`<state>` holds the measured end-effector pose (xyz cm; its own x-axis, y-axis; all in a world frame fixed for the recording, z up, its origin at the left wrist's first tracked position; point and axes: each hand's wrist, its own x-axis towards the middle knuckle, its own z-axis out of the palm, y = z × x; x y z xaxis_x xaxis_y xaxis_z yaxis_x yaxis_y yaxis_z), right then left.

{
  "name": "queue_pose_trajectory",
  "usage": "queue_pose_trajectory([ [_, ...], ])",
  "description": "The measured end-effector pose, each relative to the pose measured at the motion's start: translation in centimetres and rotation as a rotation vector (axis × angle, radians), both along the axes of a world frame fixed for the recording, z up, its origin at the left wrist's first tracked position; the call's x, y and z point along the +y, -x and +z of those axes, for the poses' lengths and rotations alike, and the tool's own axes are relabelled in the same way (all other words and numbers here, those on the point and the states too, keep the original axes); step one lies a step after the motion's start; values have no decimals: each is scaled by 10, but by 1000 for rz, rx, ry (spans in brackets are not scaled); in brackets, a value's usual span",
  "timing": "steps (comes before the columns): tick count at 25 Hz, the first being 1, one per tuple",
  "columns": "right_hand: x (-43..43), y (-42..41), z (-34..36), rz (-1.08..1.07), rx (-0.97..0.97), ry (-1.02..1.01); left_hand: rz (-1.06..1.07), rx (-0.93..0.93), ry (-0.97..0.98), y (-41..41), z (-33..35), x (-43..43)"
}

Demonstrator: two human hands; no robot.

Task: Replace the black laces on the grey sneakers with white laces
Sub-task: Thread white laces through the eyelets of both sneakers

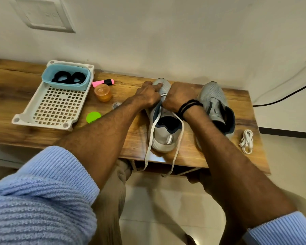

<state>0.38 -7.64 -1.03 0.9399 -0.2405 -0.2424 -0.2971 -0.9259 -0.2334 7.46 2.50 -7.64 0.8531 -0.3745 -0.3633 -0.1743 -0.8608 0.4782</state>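
Soft, even indoor light left only faint shadows on the wall (pixel 166 41) along the far edge of the bench (pixel 131 135). Wide-angle distortion bowed the frame edges; the near sleeve (pixel 34 200) looked slightly soft.

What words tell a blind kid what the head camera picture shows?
The left hand and right hand hold a white lace at the toe of a grey sneaker on a table. A second sneaker and spare lace lie nearby; black laces sit in a blue tub.
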Motion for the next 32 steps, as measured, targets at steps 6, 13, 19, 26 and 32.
queue_pose_trajectory([
  [6, 9, -2, -13, -21, 14, 66, 36, -37, 115, 9, 2, -1],
  [13, 19, 0, -12, -97, 74, -57, 40, -25, 140, 20, 15, 1],
  [19, 12, -2, -7, 5, 103, -68, 33, -37, 125, 24, 23, 3],
  [26, -12, 7, -4, -20, -58, -155, 50, -9, 87, 28, 32, 14],
  [32, -17, 53, -6, -201, -344, -225, 178, 93, 20, 73, 60, 29],
])
